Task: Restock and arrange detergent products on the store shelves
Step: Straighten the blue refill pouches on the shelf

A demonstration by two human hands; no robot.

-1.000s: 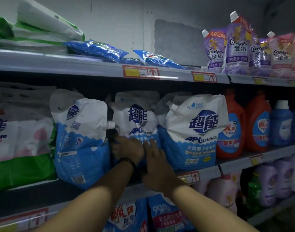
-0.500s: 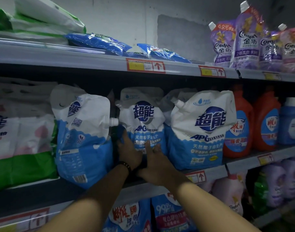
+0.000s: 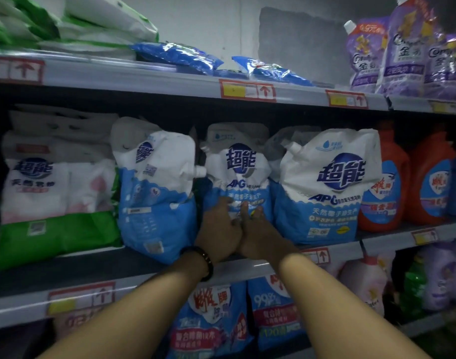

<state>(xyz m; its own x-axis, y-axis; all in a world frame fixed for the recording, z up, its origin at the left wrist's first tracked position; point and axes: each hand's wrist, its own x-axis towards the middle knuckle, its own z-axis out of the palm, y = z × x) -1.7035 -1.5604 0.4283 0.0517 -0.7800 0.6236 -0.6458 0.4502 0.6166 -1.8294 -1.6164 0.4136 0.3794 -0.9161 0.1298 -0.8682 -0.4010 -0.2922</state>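
Black wristband (image 3: 205,263), left wrist, bare forearms.

The left forearm (image 3: 133,307) rises from the near left and the right forearm (image 3: 338,301) from the near right, both bare, and they converge toward the middle as they reach away and upward. The left hand (image 3: 219,226), with a dark band (image 3: 204,260) round its wrist, and the right hand (image 3: 263,233) lie side by side with their backs to the camera, touching along their inner edges. Both hands have their fingers stretched forward and up, fairly straight, the right hand's fingertips (image 3: 244,207) a little spread, and neither hand curls round anything.
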